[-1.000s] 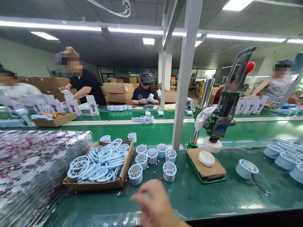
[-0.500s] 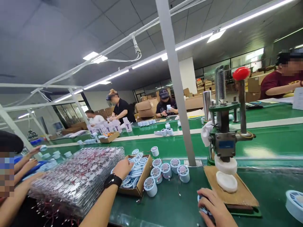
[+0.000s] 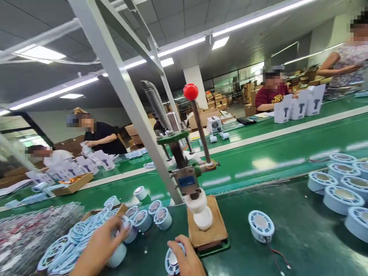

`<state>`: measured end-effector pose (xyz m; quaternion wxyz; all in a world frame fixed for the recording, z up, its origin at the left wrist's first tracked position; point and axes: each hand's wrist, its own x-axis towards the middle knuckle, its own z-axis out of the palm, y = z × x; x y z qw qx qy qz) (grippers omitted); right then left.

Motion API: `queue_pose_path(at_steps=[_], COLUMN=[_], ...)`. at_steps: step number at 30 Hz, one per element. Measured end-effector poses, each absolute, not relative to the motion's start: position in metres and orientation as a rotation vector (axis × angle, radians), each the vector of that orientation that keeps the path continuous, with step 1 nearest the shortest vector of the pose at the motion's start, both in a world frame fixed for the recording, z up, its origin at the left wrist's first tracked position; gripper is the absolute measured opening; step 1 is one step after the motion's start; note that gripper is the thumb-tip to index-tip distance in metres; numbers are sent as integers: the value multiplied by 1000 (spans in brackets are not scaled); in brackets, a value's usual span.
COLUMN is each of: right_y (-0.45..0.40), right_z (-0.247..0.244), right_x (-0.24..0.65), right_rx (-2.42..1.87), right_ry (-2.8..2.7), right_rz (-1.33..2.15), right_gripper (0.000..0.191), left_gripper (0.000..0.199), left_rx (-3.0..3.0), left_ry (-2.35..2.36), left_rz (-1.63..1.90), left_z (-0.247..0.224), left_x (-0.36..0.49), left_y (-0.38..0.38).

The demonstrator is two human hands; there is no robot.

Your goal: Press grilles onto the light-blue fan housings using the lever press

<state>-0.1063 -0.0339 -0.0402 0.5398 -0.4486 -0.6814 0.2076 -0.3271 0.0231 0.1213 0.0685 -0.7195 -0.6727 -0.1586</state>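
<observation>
At the lower left of the frame, the left hand (image 3: 99, 245) curls over the pale blue grille rings (image 3: 61, 249) heaped in a cardboard box (image 3: 120, 210), fingers bent around one ring at the box's right end. Just right of it stand small round motor housings (image 3: 149, 218) on the green worktop (image 3: 301, 245). At bottom centre, the right hand (image 3: 186, 262) is closed around a round blue housing (image 3: 171, 262), its open face turned up. The hand press (image 3: 191, 180) stands directly above and right of that hand, its white die (image 3: 202, 218) near. A lone housing (image 3: 261, 225) lies further right.
</observation>
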Motion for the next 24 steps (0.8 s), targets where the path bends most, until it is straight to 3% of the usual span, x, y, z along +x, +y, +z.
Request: queue_pose_path(at_steps=[6, 9, 13, 17, 22, 24], right_y=[-47, -66, -80, -80, -81, -82], right_z=[-63, -71, -72, -69, -59, -55], right_x=[-86, -61, -42, -42, -50, -54], right_rx=[-991, -982, -1040, -1106, -1197, -1208], right_ry=[-1593, -1590, -1546, -1527, -1521, -1557], right_rz=[482, 422, 447, 538, 602, 576], right_gripper=[83, 76, 73, 71, 73, 74], left_gripper=[14, 17, 41, 50, 58, 61], left_rx=[-2539, -2567, -2664, -2607, -2588, -2725], left_ry=[-1861, -1980, -2036, -2084, -2176, -2100], left_rz=[-515, -503, -532, -747, -1254, -1247], left_z=[24, 20, 22, 12, 15, 22], left_x=[-250, -250, -263, -265, -242, -227], left_y=[-34, -46, -51, -50, -56, -64])
